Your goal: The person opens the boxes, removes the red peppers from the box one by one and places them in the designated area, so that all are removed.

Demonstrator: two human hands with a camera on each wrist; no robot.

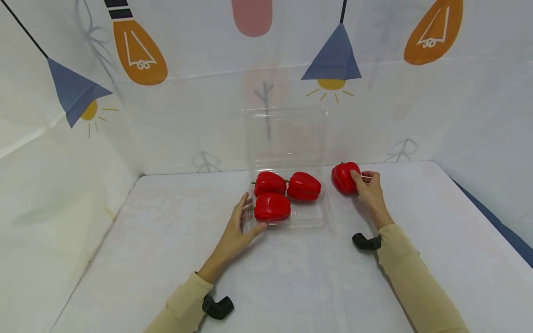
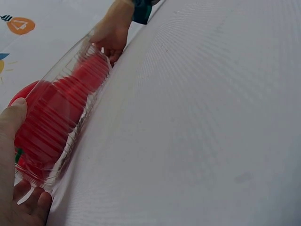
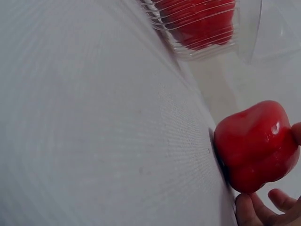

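Pinching the loose pepper point(image 1: 344, 178) in the right hand point(image 1: 372, 196), held it stalk end away, just beside the clear box point(image 1: 308, 213), to the right and not touching. Could not tell for certain whether resting on the white table point(image 1: 300, 286) or barely above. Set the right thumb point(image 1: 356, 178) against one flank and tucked the fingertips point(image 3: 247, 209) in low at another side, making a fairly narrow grip. Called, most likely, for even pressure from opposite sides, given skin so glossy and apt to slip. Would have done well to take the weight from low down before any sideways movement, and to avoid pulling on the stalk.

Spread the left hand point(image 1: 237, 236) wide about the near left corner of the box, placing the left thumb point(image 2: 18, 110) at the front and the fingers along the left side, bracing rather than clutching. Seemed wise to press only lightly there, so as not to buckle thin plastic.

Counted three more inside: far-left pepper point(image 1: 269, 184), far-right pepper point(image 1: 304, 186), near-left pepper point(image 1: 272, 207). Saw bare floor at the near right and the lid point(image 1: 287, 138) raised behind, well apart from both hands.
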